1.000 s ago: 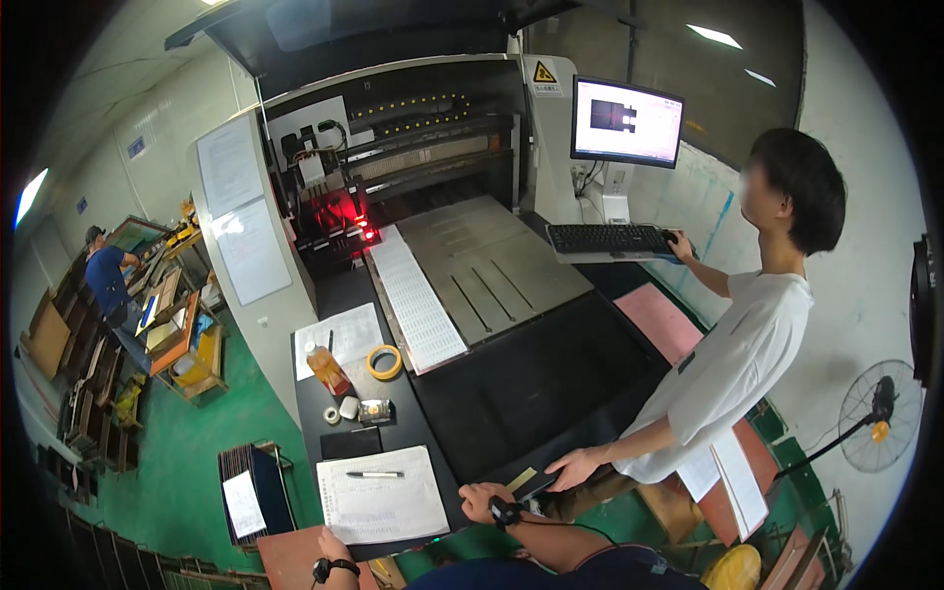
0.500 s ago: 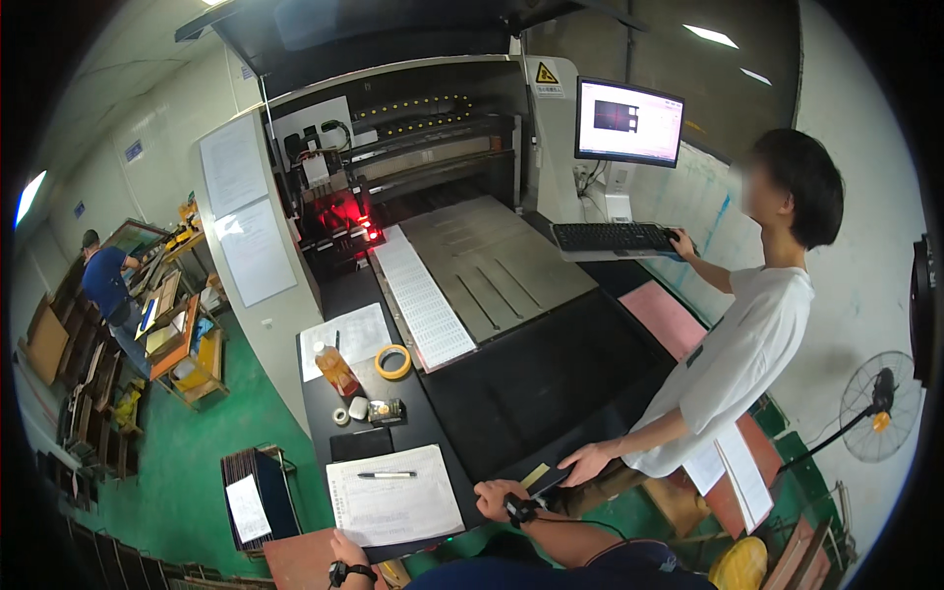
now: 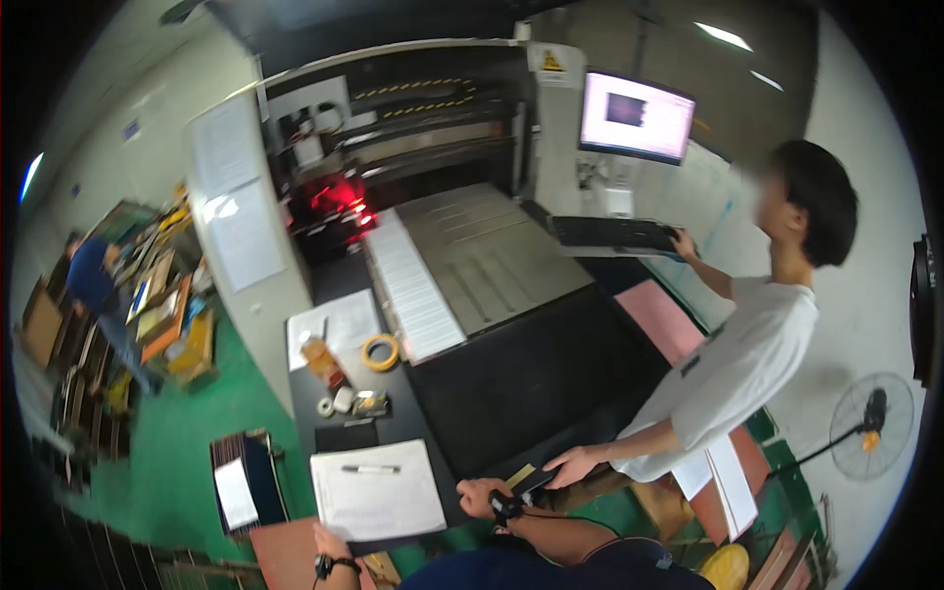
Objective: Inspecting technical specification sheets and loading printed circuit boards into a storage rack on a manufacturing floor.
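My left hand [image 3: 331, 543] rests at the near left corner of a white paper sheet [image 3: 379, 506], its fingers loosely stretched and nothing seen in them. A pen [image 3: 371, 469] lies across the sheet's upper part. To the right of the paper, my right hand [image 3: 478, 498] rests on the near edge of the black machine bed [image 3: 521, 393], fingers curled in, holding nothing that I can see. Close beside it is another person's hand [image 3: 575, 466], at the same edge near a small yellowish strip [image 3: 520, 479]. Blur softens the fine detail.
Beyond the paper stand a bottle of amber liquid [image 3: 322, 360] and a yellow tape roll [image 3: 380, 352]. A long white printed strip [image 3: 418, 295] lies beside a metal plate [image 3: 492, 256], near a red-lit machine head [image 3: 344, 206]. A person in white [image 3: 737, 354] works a keyboard [image 3: 615, 234] below a monitor [image 3: 637, 116].
The whole view has shifted a little, so the table and both my hands sit slightly further left. Neither hand has visibly changed its hold. The person at the far left has turned and bent lower.
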`<action>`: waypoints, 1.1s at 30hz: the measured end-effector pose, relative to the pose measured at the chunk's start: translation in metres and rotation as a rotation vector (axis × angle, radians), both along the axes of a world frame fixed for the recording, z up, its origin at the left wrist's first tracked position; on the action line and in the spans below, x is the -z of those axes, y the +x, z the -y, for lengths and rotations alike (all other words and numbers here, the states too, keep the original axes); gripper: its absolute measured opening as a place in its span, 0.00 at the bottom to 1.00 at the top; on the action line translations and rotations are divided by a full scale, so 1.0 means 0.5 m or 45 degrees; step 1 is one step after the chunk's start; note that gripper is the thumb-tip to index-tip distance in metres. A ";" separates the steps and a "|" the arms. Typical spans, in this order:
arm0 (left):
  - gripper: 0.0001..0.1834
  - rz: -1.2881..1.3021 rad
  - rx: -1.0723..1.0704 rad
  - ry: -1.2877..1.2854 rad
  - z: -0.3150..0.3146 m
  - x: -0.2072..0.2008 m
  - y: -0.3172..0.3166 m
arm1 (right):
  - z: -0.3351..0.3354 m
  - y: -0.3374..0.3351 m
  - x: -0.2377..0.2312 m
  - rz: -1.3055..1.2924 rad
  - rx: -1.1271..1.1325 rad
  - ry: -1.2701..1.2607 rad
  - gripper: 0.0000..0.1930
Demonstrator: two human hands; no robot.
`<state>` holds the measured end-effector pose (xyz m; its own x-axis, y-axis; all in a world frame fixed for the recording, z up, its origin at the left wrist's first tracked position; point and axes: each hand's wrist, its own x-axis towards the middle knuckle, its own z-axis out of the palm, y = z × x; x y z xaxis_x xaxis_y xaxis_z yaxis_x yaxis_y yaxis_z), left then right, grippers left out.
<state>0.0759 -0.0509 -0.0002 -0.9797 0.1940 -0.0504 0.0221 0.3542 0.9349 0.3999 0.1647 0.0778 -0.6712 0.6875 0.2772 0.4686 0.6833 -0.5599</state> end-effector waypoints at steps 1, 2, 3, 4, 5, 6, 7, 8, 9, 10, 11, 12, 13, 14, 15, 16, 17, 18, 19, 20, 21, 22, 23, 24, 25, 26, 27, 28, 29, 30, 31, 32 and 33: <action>0.32 -0.049 -0.045 0.160 0.021 0.040 -0.025 | -0.010 -0.007 0.000 0.004 -0.085 -0.004 0.04; 0.32 -0.005 -0.021 -0.156 -0.028 0.013 0.016 | -0.023 0.027 0.025 0.043 -0.077 -0.031 0.04; 0.33 0.006 -0.043 -0.192 -0.046 0.005 0.023 | -0.030 0.040 0.024 -0.007 -0.091 -0.040 0.03; 0.34 0.057 -0.035 -0.488 -0.056 -0.011 0.030 | -0.035 0.048 0.028 -0.020 -0.055 -0.035 0.03; 0.35 0.030 -0.016 -0.456 -0.020 0.026 -0.025 | -0.031 0.036 0.013 -0.015 -0.084 0.004 0.03; 0.35 0.007 -0.013 -0.426 0.030 0.070 -0.080 | -0.028 0.021 0.000 -0.009 -0.129 0.041 0.03; 0.35 0.083 -0.039 -0.471 0.022 0.082 -0.077 | -0.030 0.027 0.003 -0.060 -0.106 0.019 0.03; 0.36 0.151 -0.072 -0.517 0.019 0.078 -0.076 | -0.029 0.032 0.003 -0.067 -0.086 0.019 0.03; 0.36 0.140 -0.128 -0.442 0.010 0.079 -0.072 | -0.027 0.036 0.003 -0.066 -0.082 -0.001 0.03; 0.36 0.134 -0.121 -0.444 0.002 0.079 -0.074 | -0.024 0.037 0.008 -0.065 -0.084 -0.022 0.03; 0.36 0.087 -0.124 -0.524 -0.001 0.079 -0.074 | -0.027 0.034 0.017 -0.065 -0.071 0.011 0.03; 0.36 0.042 -0.131 -0.605 -0.001 0.080 -0.073 | -0.029 0.033 0.020 -0.067 -0.072 0.009 0.03; 0.35 0.003 -0.155 -0.664 -0.014 0.071 -0.059 | -0.031 0.037 0.009 -0.071 -0.053 0.013 0.03; 0.35 0.005 -0.148 -0.671 -0.020 0.062 -0.055 | -0.030 0.040 0.002 -0.080 -0.039 0.019 0.03; 0.34 0.009 -0.150 -0.613 -0.024 0.056 -0.052 | -0.031 0.039 0.007 -0.077 -0.036 0.014 0.03; 0.34 0.014 -0.150 -0.554 -0.027 0.052 -0.046 | -0.032 0.037 0.014 -0.068 -0.038 0.011 0.03; 0.34 0.013 -0.155 -0.554 -0.024 0.053 -0.048 | -0.032 0.031 0.012 -0.063 -0.049 0.013 0.03; 0.33 -0.006 -0.185 -0.493 -0.022 0.055 -0.050 | -0.032 0.028 0.011 -0.065 -0.053 0.014 0.03; 0.33 -0.025 -0.214 -0.430 -0.019 0.057 -0.052 | -0.033 0.026 0.009 -0.086 -0.058 0.020 0.03; 0.33 -0.021 -0.204 -0.433 -0.024 0.052 -0.046 | -0.034 0.029 0.011 -0.100 -0.051 0.022 0.03; 0.33 0.024 -0.206 -0.538 -0.029 0.046 -0.044 | -0.033 0.029 0.020 -0.098 -0.041 0.024 0.03; 0.33 0.067 -0.207 -0.643 -0.037 0.041 -0.041 | -0.031 0.029 0.031 -0.082 -0.036 0.028 0.03; 0.33 0.074 -0.235 -0.683 -0.036 0.042 -0.044 | -0.031 0.026 0.035 -0.071 -0.042 0.036 0.03; 0.33 0.067 -0.260 -0.699 -0.038 0.045 -0.045 | -0.034 0.025 0.040 -0.076 -0.041 0.042 0.03; 0.33 0.057 -0.288 -0.702 -0.042 0.047 -0.048 | -0.037 0.024 0.044 -0.084 -0.037 0.041 0.03; 0.34 0.052 -0.307 -0.715 -0.043 0.049 -0.052 | -0.034 0.023 0.043 -0.090 -0.035 0.033 0.03; 0.34 0.047 -0.328 -0.723 -0.043 0.052 -0.054 | -0.032 0.025 0.042 -0.094 -0.036 0.033 0.03; 0.34 0.040 -0.342 -0.735 -0.042 0.055 -0.055 | -0.033 0.028 0.042 -0.073 -0.054 0.003 0.04; 0.34 0.036 -0.360 -0.738 -0.042 0.058 -0.058 | -0.034 0.030 0.039 -0.054 -0.071 -0.022 0.05; 0.34 0.029 -0.364 -0.755 -0.043 0.061 -0.061 | -0.032 0.029 0.039 -0.061 -0.072 -0.019 0.05; 0.34 0.030 -0.383 -0.763 -0.040 0.063 -0.065 | -0.031 0.028 0.038 -0.072 -0.071 -0.014 0.04; 0.34 0.025 -0.404 -0.772 -0.039 0.067 -0.066 | -0.035 0.028 0.034 -0.082 -0.074 -0.008 0.04; 0.34 0.020 -0.417 -0.779 -0.037 0.069 -0.070 | -0.034 0.029 0.029 -0.087 -0.081 -0.001 0.04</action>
